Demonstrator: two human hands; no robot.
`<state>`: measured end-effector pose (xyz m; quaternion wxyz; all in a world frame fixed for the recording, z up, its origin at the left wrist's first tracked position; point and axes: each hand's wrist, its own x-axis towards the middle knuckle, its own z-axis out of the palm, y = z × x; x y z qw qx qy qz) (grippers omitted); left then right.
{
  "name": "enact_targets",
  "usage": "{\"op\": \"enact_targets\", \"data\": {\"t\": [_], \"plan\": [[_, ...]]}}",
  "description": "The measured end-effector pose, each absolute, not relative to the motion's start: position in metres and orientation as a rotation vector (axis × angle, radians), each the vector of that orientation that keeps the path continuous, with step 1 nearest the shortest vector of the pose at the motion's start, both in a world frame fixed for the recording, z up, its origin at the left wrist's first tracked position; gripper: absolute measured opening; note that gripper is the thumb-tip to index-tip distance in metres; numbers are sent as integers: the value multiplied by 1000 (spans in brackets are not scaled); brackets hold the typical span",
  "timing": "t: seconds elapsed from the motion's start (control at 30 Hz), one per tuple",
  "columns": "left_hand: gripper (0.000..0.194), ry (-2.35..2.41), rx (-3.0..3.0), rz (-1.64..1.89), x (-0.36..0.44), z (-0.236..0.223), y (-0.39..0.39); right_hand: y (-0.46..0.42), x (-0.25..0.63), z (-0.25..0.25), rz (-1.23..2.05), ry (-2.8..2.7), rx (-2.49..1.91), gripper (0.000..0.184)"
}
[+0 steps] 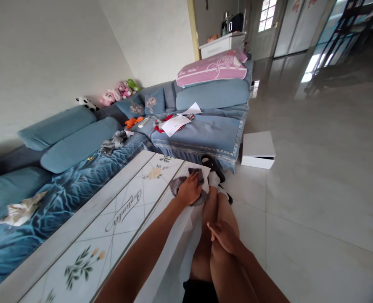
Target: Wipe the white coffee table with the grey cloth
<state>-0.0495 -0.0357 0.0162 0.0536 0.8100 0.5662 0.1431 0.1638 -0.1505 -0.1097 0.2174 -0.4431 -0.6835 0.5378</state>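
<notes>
1. Around: blue sofa runs along worktop, L hand's 9–12 o'clock. White box on floor tiles at approx 2 o'clock.
2. In the way: worktop edge sits between L hand & sofa; grey cloth + white sheet lie at worktop's near edge.
3. L hand: palm down, fingers pressed together, bunching grey cloth on white sheet, which hangs over edge.
4. R hand: fingers loosely together, resting on knee at L hand's 4–5 o'clock, holding nothing.
5. Counts: 2 hands, 1 grey cloth, 1 box, 2 black slippers, 4 plush toys, 2 loose papers on sofa.
</notes>
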Motion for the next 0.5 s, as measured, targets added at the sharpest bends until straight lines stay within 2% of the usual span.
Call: {"op": "enact_targets", "data": {"t": [0.13,0.23,0.5], "plan": [[72,1648,2520,426,-74,4,-122,-151,152,-124,1490,-1872,-1247,72],[74,1667,2523,423,-78,1,-140,-151,147,-134,1497,-1873,-1257,69],[60,1788,2449,386,-29,22,-15,-148,162,-125,1465,-1931,-1243,77]]}}
